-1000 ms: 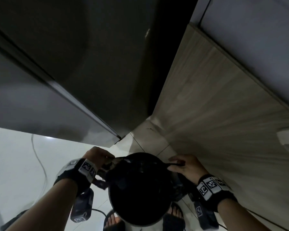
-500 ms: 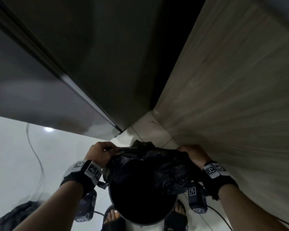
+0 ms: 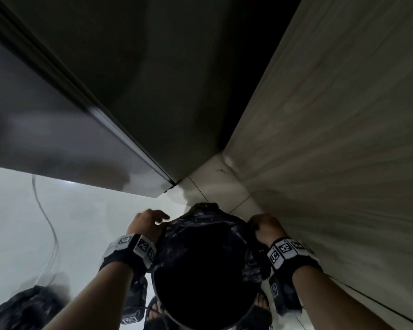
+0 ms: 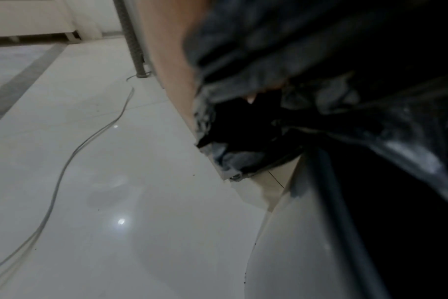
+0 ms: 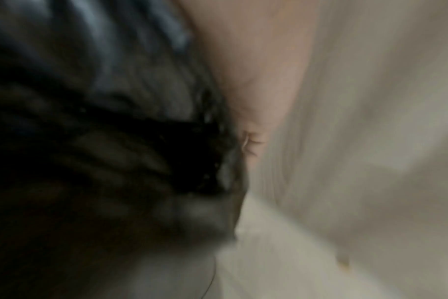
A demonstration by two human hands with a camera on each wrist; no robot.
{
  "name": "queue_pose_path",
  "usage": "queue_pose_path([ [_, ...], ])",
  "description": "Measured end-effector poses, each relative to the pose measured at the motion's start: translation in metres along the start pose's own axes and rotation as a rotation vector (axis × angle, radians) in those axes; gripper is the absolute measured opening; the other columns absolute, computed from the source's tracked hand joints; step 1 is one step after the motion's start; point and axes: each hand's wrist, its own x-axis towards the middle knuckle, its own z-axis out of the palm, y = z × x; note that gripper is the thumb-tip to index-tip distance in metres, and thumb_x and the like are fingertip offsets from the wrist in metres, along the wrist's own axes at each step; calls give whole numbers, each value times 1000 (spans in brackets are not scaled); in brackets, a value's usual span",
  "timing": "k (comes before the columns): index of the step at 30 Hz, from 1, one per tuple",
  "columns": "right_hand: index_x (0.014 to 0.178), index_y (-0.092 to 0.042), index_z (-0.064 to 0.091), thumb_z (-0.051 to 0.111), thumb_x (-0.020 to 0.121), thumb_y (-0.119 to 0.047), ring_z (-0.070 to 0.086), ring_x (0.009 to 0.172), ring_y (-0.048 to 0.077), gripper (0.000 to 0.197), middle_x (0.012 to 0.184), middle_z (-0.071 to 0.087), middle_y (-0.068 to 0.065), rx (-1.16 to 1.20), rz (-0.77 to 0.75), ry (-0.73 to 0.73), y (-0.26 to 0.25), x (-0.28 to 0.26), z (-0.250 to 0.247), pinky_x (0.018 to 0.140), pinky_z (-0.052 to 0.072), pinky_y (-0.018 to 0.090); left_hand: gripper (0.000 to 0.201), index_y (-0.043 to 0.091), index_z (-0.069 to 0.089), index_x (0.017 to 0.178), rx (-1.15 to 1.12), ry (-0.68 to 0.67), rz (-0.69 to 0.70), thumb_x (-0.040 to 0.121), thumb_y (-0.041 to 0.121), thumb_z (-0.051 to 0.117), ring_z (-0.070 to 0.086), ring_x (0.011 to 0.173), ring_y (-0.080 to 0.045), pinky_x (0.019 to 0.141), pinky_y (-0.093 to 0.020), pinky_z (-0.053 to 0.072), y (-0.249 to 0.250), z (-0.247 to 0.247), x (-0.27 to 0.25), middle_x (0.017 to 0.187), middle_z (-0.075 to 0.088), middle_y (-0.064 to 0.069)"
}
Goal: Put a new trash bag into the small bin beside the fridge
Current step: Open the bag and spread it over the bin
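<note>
The small round bin (image 3: 168, 313) stands on the floor between the fridge (image 3: 134, 86) and a wooden panel. A black trash bag (image 3: 200, 223) lines it, with crumpled film bunched over the far rim and down the right side. My left hand (image 3: 149, 223) grips the bag's edge at the left of the rim. My right hand (image 3: 264, 228) is a fist on the bag's edge at the right. In the left wrist view the bag (image 4: 396, 141) drapes over the hand above the bin's pale wall (image 4: 289, 252). The right wrist view is blurred: black film (image 5: 102, 81) beside the palm.
The wood-grain cabinet panel (image 3: 332, 139) runs close along the right of the bin. A grey cable (image 3: 50, 225) trails over the white tiled floor (image 3: 81, 222) at the left. Another dark bag (image 3: 22, 310) lies at the lower left. Sandalled feet (image 3: 261, 303) stand under the bin's near edge.
Both hands have drawn the bag's mouth up and apart, from the bin's sides to its far rim. The film now lies spread over the far rim.
</note>
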Motion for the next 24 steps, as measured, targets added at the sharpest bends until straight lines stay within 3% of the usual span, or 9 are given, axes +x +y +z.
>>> queue_pose_path([
  [3,93,-10,71,55,76,6,65,90,32,28,97,69,15,215,-60,221,3,-12,5,82,51,33,20,21,75,87,47,238,185,70,9,75,59,89,-34,77,-41,50,-4,-10,-6,88,67,-7],
  [6,96,-15,71,56,85,-4,63,81,24,22,94,69,8,308,-163,408,-14,-23,-6,81,54,41,18,26,74,84,172,248,415,76,23,59,61,79,-28,69,-37,53,13,-25,-21,81,67,-1],
  [9,112,-20,66,57,89,-27,63,103,20,26,113,69,3,254,-236,184,-33,-38,-15,92,50,33,31,31,71,91,348,141,570,71,29,48,63,72,-26,61,-31,53,22,-26,-36,77,66,4],
  [12,125,-28,56,56,86,-44,59,113,17,42,124,64,-3,170,-161,-14,-24,-51,-8,93,49,32,37,36,64,112,253,79,386,83,20,49,65,92,-27,74,-34,51,17,-16,-49,96,68,1],
  [14,126,-23,54,56,86,-47,56,118,18,47,126,61,-4,253,-37,-51,-9,-64,4,96,47,33,33,36,61,118,133,46,229,90,28,46,64,104,-27,84,-33,49,1,-7,-64,109,68,1],
  [17,131,-20,51,60,77,-60,50,125,16,68,134,53,-9,475,101,-51,8,-91,33,107,40,38,42,40,58,116,35,14,158,80,47,38,67,94,-25,78,-32,50,-31,4,-100,98,71,3],
  [19,133,-17,49,60,82,-51,46,128,16,63,137,50,-8,550,174,-46,13,-102,43,111,36,39,42,44,55,115,-3,-34,142,75,42,42,68,84,-23,68,-29,47,-40,12,-116,86,73,4],
  [21,134,-14,48,57,90,-35,44,130,18,50,135,50,-5,538,208,-31,15,-105,47,111,34,36,42,36,64,110,-32,-48,103,74,36,43,67,87,-27,67,-31,47,-38,17,-120,88,76,-1],
  [24,126,-16,57,54,92,-34,52,123,20,38,129,59,-2,460,76,33,5,-92,41,105,42,39,43,22,71,103,-12,-11,44,74,32,41,65,96,-36,74,-36,50,-28,20,-104,96,76,-11],
])
